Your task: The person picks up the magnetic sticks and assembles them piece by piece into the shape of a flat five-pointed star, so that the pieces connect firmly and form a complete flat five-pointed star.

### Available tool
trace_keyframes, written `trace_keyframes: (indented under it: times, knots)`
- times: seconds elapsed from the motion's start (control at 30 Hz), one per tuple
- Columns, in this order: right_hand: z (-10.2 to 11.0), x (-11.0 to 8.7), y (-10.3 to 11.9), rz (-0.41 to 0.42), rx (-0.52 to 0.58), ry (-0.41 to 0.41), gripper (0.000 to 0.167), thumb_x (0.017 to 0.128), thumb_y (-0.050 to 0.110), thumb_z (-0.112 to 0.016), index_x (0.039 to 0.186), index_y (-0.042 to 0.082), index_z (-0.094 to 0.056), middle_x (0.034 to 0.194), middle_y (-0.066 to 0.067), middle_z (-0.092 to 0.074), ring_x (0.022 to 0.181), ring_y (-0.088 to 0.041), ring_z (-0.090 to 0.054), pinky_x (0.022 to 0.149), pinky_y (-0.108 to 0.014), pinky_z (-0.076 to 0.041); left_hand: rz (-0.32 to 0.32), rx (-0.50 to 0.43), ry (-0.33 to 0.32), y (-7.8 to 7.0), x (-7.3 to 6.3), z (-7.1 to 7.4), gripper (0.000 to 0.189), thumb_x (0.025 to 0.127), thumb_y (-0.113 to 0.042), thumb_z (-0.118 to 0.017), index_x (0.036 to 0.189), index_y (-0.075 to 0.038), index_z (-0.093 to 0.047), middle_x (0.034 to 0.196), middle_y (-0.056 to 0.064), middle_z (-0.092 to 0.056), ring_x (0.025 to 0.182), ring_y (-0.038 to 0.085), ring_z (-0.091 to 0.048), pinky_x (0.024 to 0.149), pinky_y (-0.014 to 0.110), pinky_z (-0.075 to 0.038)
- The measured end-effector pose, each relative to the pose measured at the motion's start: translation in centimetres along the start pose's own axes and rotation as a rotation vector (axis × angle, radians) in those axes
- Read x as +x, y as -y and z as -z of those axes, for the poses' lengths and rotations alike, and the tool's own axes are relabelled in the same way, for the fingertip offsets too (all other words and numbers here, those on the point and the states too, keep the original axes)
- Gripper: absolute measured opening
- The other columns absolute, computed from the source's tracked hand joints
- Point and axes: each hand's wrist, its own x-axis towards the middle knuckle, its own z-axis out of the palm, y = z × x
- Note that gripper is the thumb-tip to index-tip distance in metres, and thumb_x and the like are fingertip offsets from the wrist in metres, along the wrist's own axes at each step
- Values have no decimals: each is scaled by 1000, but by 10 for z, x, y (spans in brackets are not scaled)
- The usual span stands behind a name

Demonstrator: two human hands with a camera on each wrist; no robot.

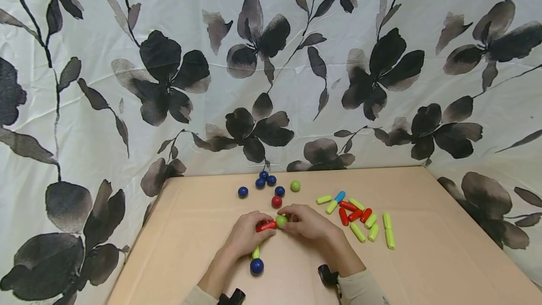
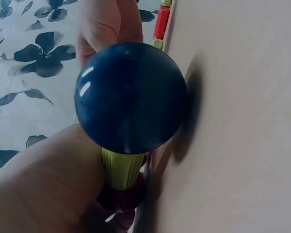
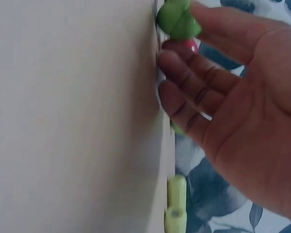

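My left hand (image 1: pixel 242 233) grips a red rod (image 1: pixel 266 226), which points right toward a green ball (image 1: pixel 281 221). Thumb and fingers of my right hand (image 1: pixel 311 222) pinch that ball from its other side; it meets the rod's end. Below the left hand, a yellow-green rod (image 1: pixel 256 252) carries a blue ball (image 1: pixel 256 267) on its near end. In the left wrist view this blue ball (image 2: pixel 131 97) looms large, with a dark red piece (image 2: pixel 121 196) partly hidden behind. The right wrist view shows the green ball (image 3: pixel 179 19) at the fingertips.
Several blue balls (image 1: pixel 260 183), a red ball (image 1: pixel 276 201) and another green ball (image 1: pixel 295 186) lie beyond the hands. To the right are scattered red rods (image 1: pixel 344 216), yellow-green rods (image 1: pixel 357 232) and a blue piece (image 1: pixel 340 196) joined to one. A floral cloth hangs behind the table (image 1: pixel 444 258).
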Motion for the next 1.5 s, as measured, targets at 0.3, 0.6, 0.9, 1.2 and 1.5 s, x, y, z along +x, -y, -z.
trace_keyframes:
  times: [0.3, 0.6, 0.9, 1.2, 1.5]
  knots:
    - [35, -19, -10, -68, -2, -133, 37, 102, 16, -67, 138, 13, -65, 120, -9, -68, 100, -21, -59, 85, -34, -53, 144, 34, -114, -2, 1, 2, 29, 86, -35, -84, 111, -20, -76, 80, -8, -60, 72, 11, -51, 61, 25, -38]
    - [69, -43, -36, -100, -170, -347, 42, 93, -3, -67, 134, 5, -67, 119, -17, -69, 93, -25, -60, 83, -40, -50, 148, 17, -103, -2, 2, 3, 31, 86, -35, -84, 111, -20, -76, 86, -8, -62, 75, 12, -51, 64, 26, -39]
    - [56, -36, -52, -117, -407, -403, 39, 95, 6, -69, 133, 6, -68, 140, -18, -63, 130, -44, -51, 107, -69, -29, 122, -25, -68, 2, 2, 4, 25, 87, -36, -84, 107, -23, -76, 84, -9, -62, 76, 11, -52, 66, 25, -40]
    - [44, -30, -53, -114, -366, -350, 22, 90, 4, -76, 111, 12, -76, 120, -8, -72, 122, -36, -62, 103, -63, -35, 113, -39, -49, 3, 2, 4, 24, 87, -37, -84, 107, -26, -76, 84, -11, -61, 78, 11, -53, 67, 25, -41]
    - [42, -27, -49, -119, -352, -349, 20, 87, 5, -81, 99, 20, -76, 98, 5, -70, 100, -21, -63, 102, -56, -40, 111, -53, -44, 3, 0, 5, 24, 87, -38, -84, 108, -26, -76, 84, -10, -60, 78, 11, -53, 67, 25, -40]
